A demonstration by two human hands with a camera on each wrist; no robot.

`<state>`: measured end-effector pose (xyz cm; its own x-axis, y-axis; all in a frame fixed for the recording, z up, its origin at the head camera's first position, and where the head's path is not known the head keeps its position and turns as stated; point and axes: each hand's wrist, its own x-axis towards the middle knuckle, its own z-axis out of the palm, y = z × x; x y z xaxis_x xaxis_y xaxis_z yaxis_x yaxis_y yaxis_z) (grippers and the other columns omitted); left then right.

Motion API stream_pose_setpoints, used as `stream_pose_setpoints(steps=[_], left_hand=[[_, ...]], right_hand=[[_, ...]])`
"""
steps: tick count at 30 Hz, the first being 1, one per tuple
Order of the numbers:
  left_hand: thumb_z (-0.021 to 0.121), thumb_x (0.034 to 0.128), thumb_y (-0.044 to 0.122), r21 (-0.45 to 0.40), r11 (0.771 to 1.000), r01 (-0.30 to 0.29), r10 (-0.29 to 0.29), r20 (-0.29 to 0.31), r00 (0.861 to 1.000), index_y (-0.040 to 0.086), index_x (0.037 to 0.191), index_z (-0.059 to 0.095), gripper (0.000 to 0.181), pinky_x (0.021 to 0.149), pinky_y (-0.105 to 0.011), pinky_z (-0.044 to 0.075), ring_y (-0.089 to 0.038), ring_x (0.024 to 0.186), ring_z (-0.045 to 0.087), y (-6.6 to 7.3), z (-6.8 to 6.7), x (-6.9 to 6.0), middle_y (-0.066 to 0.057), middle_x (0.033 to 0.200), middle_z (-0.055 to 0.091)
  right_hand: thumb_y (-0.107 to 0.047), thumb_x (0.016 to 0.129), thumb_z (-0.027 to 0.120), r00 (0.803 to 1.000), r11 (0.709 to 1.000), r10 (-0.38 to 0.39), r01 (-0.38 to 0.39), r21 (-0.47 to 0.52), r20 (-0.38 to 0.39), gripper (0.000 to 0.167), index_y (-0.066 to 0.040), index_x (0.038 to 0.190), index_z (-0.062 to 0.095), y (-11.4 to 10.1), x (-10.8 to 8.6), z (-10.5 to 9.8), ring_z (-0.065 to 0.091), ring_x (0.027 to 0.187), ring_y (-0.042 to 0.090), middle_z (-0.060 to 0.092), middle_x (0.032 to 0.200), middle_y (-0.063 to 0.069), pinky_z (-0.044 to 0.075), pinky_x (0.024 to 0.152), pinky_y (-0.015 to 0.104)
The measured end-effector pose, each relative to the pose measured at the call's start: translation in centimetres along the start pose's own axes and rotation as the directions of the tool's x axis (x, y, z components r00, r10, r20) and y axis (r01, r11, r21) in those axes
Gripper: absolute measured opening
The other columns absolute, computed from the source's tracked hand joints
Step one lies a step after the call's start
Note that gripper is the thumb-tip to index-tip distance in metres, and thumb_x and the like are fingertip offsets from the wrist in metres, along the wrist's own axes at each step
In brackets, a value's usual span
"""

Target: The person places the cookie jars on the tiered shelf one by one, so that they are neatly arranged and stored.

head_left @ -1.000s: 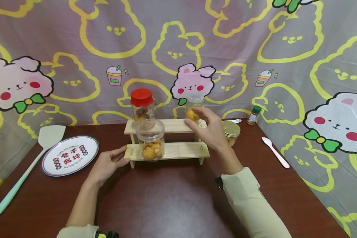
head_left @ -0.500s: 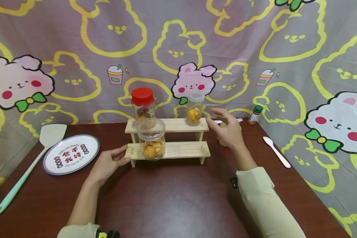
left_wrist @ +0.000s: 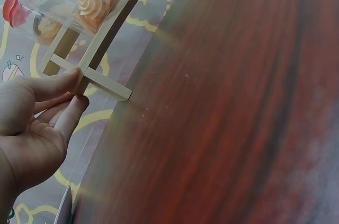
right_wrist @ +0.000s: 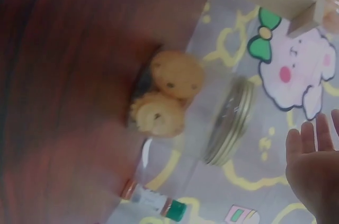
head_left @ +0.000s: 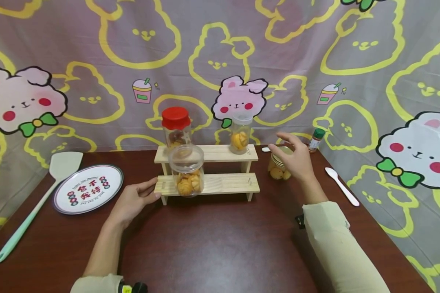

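Note:
My left hand pinches the left end of the lower shelf of a two-tier wooden rack, thumb and fingers on its edge. A clear-lidded jar of cookies sits on that lower shelf. The upper shelf bears a red-lidded jar at left and a small clear jar of cookies at right. My right hand is raised with fingers spread, just right of a gold-lidded cookie jar on the table. In the right wrist view its fingers are straight, apart from the jar.
On the left lie a white plate with red lettering and a long spatula. A green-capped seasoning bottle stands at the back right, and a white spoon lies near the right edge. Patterned cloth hangs behind the table.
My right hand has moved away from the small clear jar on the upper shelf, rightward to beside the gold-lidded jar. The left hand stays on the rack.

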<state>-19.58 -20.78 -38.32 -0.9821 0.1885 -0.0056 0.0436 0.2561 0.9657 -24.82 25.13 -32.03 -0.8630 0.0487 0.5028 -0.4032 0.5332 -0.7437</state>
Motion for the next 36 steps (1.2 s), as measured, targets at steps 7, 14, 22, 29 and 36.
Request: stream_pose_setpoints(steps=[7, 14, 22, 29, 36], left_hand=[[0.068, 0.0975, 0.005, -0.005, 1.000, 0.000, 0.000, 0.001, 1.000, -0.006, 0.151, 0.040, 0.061, 0.094, -0.016, 0.048, -0.032, 0.138, 0.042, 0.0, 0.0, -0.1, -0.024, 0.153, 0.039], [0.068, 0.0976, 0.006, 0.007, 1.000, -0.001, 0.001, -0.004, 1.000, -0.006, 0.151, 0.040, 0.061, 0.096, -0.017, 0.048, -0.032, 0.138, 0.043, 0.0, 0.1, 0.0, -0.025, 0.152, 0.040], [0.068, 0.0976, 0.005, 0.020, 1.000, -0.003, 0.003, -0.006, 1.000, -0.006, 0.150, 0.041, 0.060, 0.095, -0.018, 0.048, -0.033, 0.138, 0.043, 0.1, 0.1, 0.0, -0.025, 0.152, 0.041], [0.068, 0.0977, 0.005, 0.020, 1.000, 0.000, 0.000, -0.005, 1.000, -0.006, 0.150, 0.041, 0.060, 0.096, -0.019, 0.048, -0.033, 0.138, 0.042, 0.0, 0.1, 0.1, -0.025, 0.152, 0.040], [0.067, 0.0977, 0.004, 0.009, 1.000, -0.006, 0.006, -0.003, 1.000, -0.007, 0.150, 0.041, 0.060, 0.096, -0.018, 0.048, -0.033, 0.139, 0.041, -0.1, 0.1, 0.1, -0.024, 0.153, 0.039]], right_hand=[[-0.036, 0.092, 0.076, 0.996, 0.995, 0.083, -0.082, -0.059, 0.015, 0.058, -0.005, 0.138, 0.061, 1.6, -0.2, -0.6, 0.046, 0.136, 0.035, 0.056, 0.142, 0.015, 0.036, 0.114, 0.051], [-0.034, 0.090, 0.078, 0.995, 0.990, 0.099, -0.097, -0.102, 0.017, 0.056, -0.005, 0.136, 0.063, 3.0, -0.2, -1.0, 0.047, 0.135, 0.034, 0.057, 0.142, 0.016, 0.037, 0.113, 0.053], [-0.040, 0.091, 0.076, 0.988, 0.980, 0.147, -0.139, -0.145, 0.046, 0.062, -0.006, 0.140, 0.060, 4.3, -0.3, -1.3, 0.045, 0.136, 0.039, 0.053, 0.147, 0.018, 0.038, 0.109, 0.059], [-0.045, 0.090, 0.075, 0.970, 0.961, 0.223, -0.202, -0.189, 0.097, 0.078, -0.002, 0.149, 0.049, 5.1, -0.4, -1.6, 0.033, 0.145, 0.041, 0.041, 0.155, 0.023, 0.032, 0.115, 0.059], [-0.042, 0.088, 0.077, 0.959, 0.947, 0.247, -0.208, -0.245, 0.138, 0.087, 0.005, 0.151, 0.040, 5.8, -0.6, -1.7, 0.045, 0.132, 0.044, 0.042, 0.151, 0.029, 0.041, 0.105, 0.057]])
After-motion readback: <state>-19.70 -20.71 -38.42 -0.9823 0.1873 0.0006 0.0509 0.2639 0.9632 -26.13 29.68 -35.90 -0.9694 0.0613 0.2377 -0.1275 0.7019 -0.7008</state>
